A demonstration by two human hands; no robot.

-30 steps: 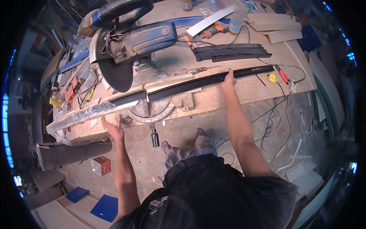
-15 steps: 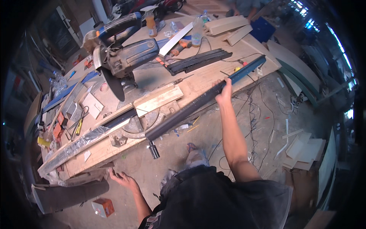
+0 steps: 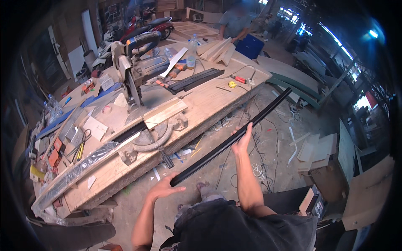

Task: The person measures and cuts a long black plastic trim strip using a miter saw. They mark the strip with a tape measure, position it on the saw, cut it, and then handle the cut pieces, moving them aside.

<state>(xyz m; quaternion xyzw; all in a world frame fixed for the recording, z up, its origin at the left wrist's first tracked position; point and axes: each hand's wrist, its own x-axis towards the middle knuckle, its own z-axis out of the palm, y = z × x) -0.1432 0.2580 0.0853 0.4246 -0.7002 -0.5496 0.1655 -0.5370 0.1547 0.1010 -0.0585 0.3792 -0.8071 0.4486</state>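
Note:
A long black strip, apparently a metal or plastic profile, slants in front of me off the bench edge, its far end up to the right. My right hand grips it around the middle. At its lower end is my left hand, fingers and thumb spread, seemingly touching the tip without closing round it. Beyond, on the bench, a miter saw stands with its blade raised. Pale wood pieces lie across its base beside a dark strip, and its black handle juts over the bench edge.
Black profiles, an orange power tool, a yellow tape measure and a bottle lie or stand on the wooden bench. Cables and scraps litter the floor. A person is beyond the bench.
The black strip has come off the bench toward me, held in my right hand. My left hand has risen from below the bench edge to its lower end. The view has shifted.

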